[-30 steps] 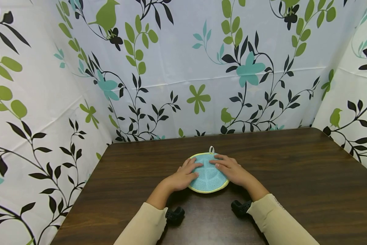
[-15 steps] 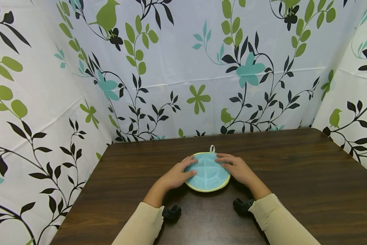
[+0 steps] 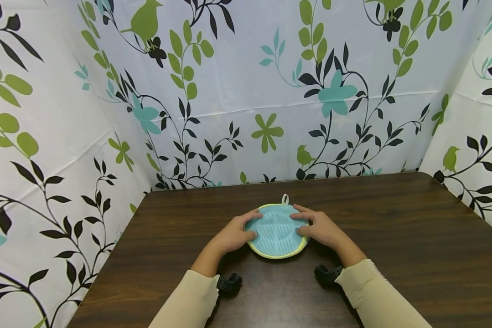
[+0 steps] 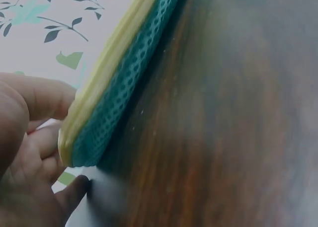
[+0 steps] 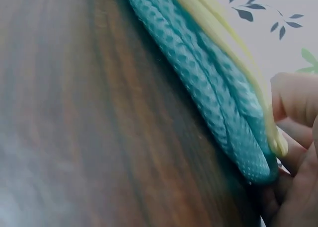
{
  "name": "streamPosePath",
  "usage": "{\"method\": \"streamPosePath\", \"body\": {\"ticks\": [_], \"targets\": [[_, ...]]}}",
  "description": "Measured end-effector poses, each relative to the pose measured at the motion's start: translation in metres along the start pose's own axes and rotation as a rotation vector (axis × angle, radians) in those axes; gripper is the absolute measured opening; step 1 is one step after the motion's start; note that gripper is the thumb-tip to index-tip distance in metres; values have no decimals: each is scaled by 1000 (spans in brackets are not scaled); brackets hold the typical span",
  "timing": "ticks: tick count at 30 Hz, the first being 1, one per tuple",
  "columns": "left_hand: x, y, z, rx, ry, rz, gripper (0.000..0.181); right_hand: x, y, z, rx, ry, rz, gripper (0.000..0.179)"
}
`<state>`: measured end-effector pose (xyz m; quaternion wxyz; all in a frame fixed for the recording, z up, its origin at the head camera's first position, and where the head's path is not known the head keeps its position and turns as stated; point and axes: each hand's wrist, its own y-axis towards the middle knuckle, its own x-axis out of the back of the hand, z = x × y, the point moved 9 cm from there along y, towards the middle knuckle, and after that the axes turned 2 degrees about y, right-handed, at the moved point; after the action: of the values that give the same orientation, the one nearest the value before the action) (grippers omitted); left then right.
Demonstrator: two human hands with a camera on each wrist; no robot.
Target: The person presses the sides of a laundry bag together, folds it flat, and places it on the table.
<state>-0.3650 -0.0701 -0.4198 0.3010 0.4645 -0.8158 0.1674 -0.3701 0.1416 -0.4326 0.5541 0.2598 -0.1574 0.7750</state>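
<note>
A round light-blue mesh laundry bag (image 3: 276, 233) with yellow trim lies on the brown table, its white loop (image 3: 285, 199) pointing away from me. My left hand (image 3: 231, 233) grips its left edge, thumb and forefinger showing on top. On the opposite edge, my right hand (image 3: 323, 229) holds the bag the same way. The left wrist view shows the yellow rim (image 4: 102, 78) above the mesh side, with the thumb at the rim and other fingers beside it. In the right wrist view the mesh side (image 5: 218, 98) is creased, and the hand's lower fingers are partly hidden behind it.
The dark wood-grain table (image 3: 393, 237) spreads around the bag. Behind it and at both sides hangs a white curtain (image 3: 229, 91) printed with leaves, birds and flowers. Black wrist devices (image 3: 229, 284) sit below the sleeves.
Both hands have drawn apart from the top of the bag toward its left and right edges. The bag has shifted slightly left, and more of its top shows.
</note>
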Motion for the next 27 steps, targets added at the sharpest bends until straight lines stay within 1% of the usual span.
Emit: {"method": "streamPosePath", "body": {"ticks": [5,8,14,17,20,22,25,27], "targets": [[0,2,0,21,40,-16,51,0,2,2,-11,-27,-12,45],[0,4,0,23,56,-23,50,-1,2,4,-15,-38,-13,44],[-1,3,0,25,78,-19,49,-2,0,5,-1,-34,-8,44],[-1,2,1,23,69,-9,48,-1,-3,6,19,-10,3,46],[-3,1,2,18,36,3,48,-2,-5,6,25,5,30,52],[-4,1,2,16,16,12,48,-2,-6,6,24,-4,48,56],[-5,0,4,15,-13,21,51,-3,-5,4,10,-13,54,60],[-6,-1,4,20,-24,33,55,-5,-4,3,24,-20,58,64]]}}
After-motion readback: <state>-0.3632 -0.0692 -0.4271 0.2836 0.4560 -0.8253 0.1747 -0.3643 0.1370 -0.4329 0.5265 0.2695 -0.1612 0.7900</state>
